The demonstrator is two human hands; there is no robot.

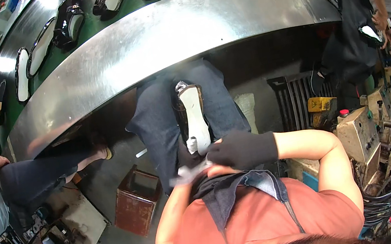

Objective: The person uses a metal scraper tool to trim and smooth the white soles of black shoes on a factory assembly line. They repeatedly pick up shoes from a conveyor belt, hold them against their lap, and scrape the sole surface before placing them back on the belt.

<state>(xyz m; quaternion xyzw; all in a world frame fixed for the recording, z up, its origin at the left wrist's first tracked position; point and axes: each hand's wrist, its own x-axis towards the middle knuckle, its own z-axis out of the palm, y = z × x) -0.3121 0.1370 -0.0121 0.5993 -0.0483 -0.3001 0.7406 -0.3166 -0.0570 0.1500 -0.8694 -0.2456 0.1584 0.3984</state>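
Note:
A shoe (195, 114) stands between my thighs, its long white sole-shaped face turned up and its glossy dark sides showing at the edges. My right hand (243, 149), in a black fingerless glove, is closed near the lower end of the shoe, thumb and fingers drawn together. Close beside it, my left hand (190, 159) is largely smeared by motion and partly hidden. A blurred whitish strip (191, 173) lies across the space between the two hands; I cannot make out its kind. A small white roll-like piece (192, 144) sits against the shoe's lower end.
A curved metal bench edge (157, 41) runs ahead of my knees, bordering a green surface with several glossy black shoes (69, 19). A brown box-like stool (137, 201) stands on the floor at left. Machinery (361, 134) crowds the right. Other people (352, 30) are at both sides.

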